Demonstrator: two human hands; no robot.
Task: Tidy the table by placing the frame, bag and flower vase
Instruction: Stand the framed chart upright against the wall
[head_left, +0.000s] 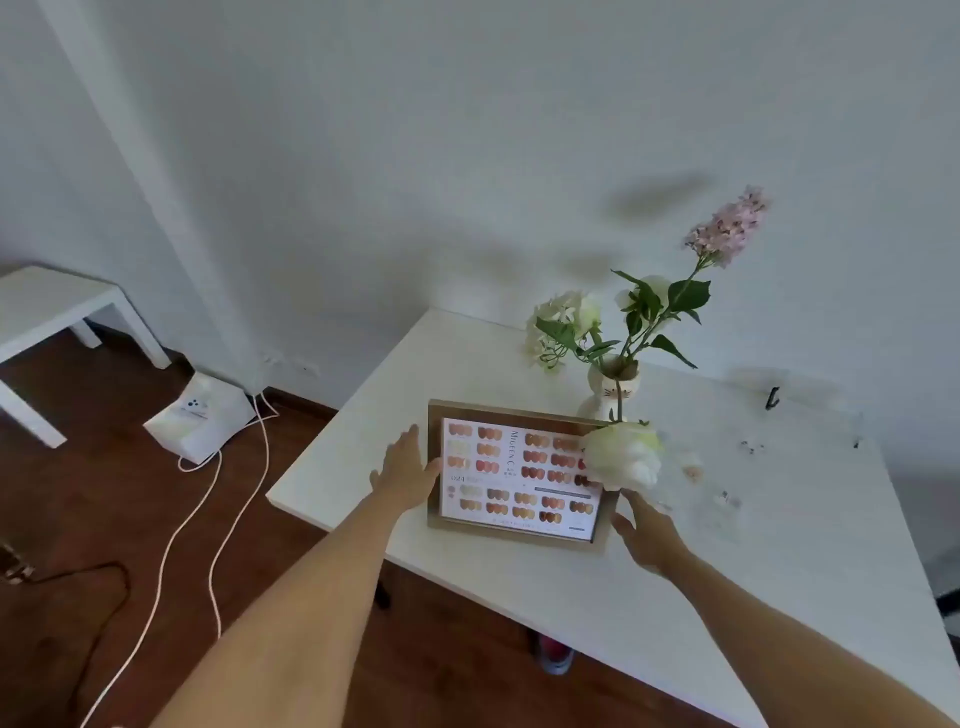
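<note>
Standing against a white wall, the white counter (675, 597) carries a frame (519, 470) near its left edge, bare toward the front. Left hand (408, 470) and right hand (649, 535) flank the frame, fingers spread, clasping nothing.

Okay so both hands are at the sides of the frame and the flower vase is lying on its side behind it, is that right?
Not quite. In the head view the vase stands upright behind the frame, flowers rising from it, not lying on its side. The rest holds: the left hand is at the frame's left edge and the right hand at its right corner.
</note>
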